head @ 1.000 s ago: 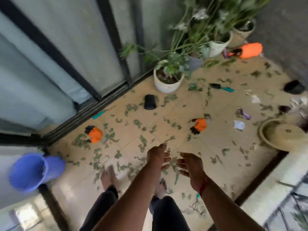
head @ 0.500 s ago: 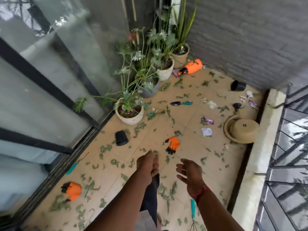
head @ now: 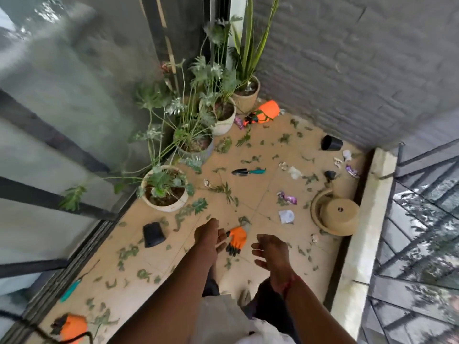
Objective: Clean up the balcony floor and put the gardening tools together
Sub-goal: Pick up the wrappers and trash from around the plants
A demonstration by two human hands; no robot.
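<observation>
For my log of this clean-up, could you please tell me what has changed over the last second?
The view swung up and right. Both hands reached forward: the left hand now shows beside the orange glove, the right hand near it; neither holds anything. Glove, trowel and pots lie unmoved.

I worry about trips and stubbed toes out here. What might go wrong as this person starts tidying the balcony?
1. The trowel and the teal-handled tool by the door track lie loose among the leaves; either could be stepped on.
2. The overturned pot sits beside the walking space and might get kicked.
3. Stems of the nearest potted plant lean over the floor and may snag.
</observation>
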